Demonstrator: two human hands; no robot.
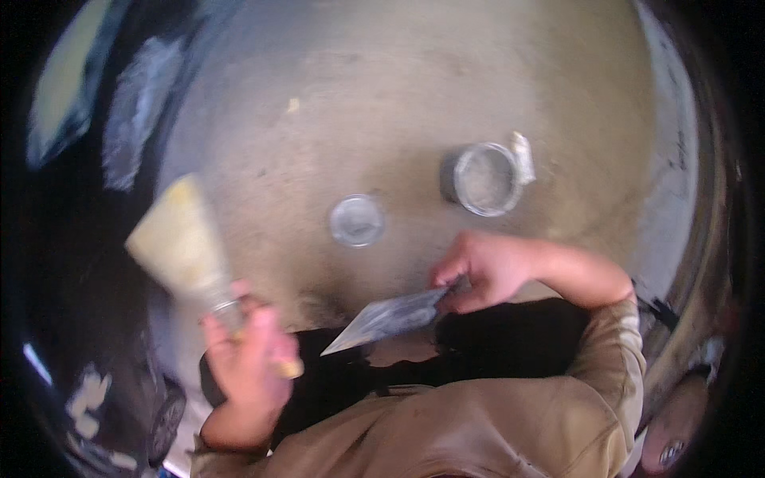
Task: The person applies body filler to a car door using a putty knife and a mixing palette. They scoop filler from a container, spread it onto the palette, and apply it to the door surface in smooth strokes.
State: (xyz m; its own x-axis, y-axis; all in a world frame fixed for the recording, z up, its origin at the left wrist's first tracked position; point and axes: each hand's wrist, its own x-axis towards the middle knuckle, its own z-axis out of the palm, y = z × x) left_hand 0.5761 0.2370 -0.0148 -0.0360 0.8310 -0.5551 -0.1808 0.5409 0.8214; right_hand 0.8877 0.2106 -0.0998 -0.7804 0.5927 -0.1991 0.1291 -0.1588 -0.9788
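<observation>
- A person in a tan long-sleeved shirt [478, 430] and dark trousers [510, 334] works with 2 flat-bladed tools, 1 in each bare hand, above a dusty tan floor [398, 88].
- The left hand [253, 358] is wrapped around the handle of a wide scraper [182, 239], fingers curled in a firm hold; blur hides exactly how each finger sits.
- The wide scraper tilts up and to the left, its pale, smeared blade fanning out from a metal collar [226, 306], in front of a glossy black vehicle [72, 263] as the camera sees it.
- The right hand [498, 271] pinches a pointed grey blade [386, 319] at its narrow end, thumb and fingers pressed together around it.
- The pointed grey blade is held over the dark trousers, its corner aimed down and to the left, near the left hand but apart from it.
- Beyond the right hand, a round tub [453, 182] with grey contents stands on the floor; a small whitish item [523, 158] is just beside it, and whether the 2 touch cannot be told.
- A round, shallow, greyish disc [357, 221] lies to the left of the tub, well apart from it.
- Whitish patches [142, 111] mark the black vehicle at left.
</observation>
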